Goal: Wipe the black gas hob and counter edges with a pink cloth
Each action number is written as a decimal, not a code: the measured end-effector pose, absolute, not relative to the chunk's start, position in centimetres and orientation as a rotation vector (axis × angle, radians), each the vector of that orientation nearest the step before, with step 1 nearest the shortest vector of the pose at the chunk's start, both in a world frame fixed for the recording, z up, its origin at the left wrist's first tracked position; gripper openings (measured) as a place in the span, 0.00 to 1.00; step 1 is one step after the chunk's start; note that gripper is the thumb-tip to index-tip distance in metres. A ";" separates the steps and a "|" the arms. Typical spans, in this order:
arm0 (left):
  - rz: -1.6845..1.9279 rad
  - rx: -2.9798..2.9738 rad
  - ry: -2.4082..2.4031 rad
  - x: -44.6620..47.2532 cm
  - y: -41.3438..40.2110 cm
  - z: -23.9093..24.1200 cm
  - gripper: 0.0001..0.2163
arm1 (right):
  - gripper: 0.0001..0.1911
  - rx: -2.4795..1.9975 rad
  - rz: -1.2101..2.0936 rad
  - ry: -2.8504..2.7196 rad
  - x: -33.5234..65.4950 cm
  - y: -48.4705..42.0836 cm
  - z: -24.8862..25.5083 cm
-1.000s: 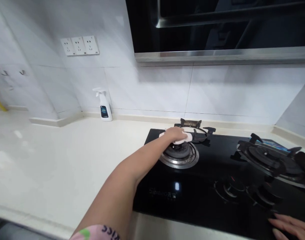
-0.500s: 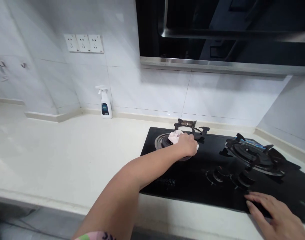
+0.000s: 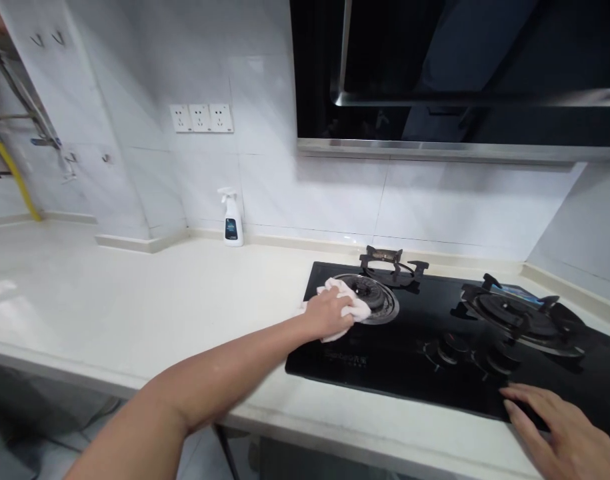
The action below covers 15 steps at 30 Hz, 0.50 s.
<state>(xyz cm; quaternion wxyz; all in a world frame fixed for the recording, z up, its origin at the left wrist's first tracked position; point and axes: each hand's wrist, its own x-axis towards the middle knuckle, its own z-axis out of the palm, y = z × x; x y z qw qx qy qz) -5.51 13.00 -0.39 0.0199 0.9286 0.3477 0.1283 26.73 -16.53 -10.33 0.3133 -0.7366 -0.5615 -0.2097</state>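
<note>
My left hand [image 3: 329, 315] is closed on a pale pink cloth [image 3: 357, 308], pressed against the left side of the left burner [image 3: 377, 300]. Part of the burner's metal ring lies under the cloth. The burner's pan support [image 3: 393, 272] is off it and rests behind, at the back edge of the black glass gas stove [image 3: 385, 360]. My right hand [image 3: 559, 423] lies at the stove's front edge with fingers stretched out and thumb apart, holding nothing. Just beyond its fingertips are two black control knobs [image 3: 497, 359].
A white spray bottle [image 3: 233, 220] stands against the wall on the pale countertop [image 3: 185, 300]. The right burner [image 3: 527, 317] carries its pan support. A black range hood [image 3: 459, 80] overhangs the stove. Wall sockets [image 3: 201, 118] and a yellow hose [image 3: 17, 177] are to the left.
My left hand has moved left and toward me with the cloth, from the burner's right side to its left side. My right hand stays at the front edge. The view has shifted left.
</note>
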 end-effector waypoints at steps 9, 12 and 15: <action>0.293 2.715 1.358 -4.3 21.9 0.5 0.25 | 0.22 -1.972 -0.534 -1.449 27.1 -16.5 -10.6; 0.277 2.676 1.387 -3.1 22.9 0.9 0.26 | 0.22 -1.970 -0.530 -1.440 27.0 -16.4 -10.3; 0.276 2.665 1.393 -3.5 21.9 1.2 0.25 | 0.22 -1.959 -0.532 -1.430 27.3 -16.3 -10.5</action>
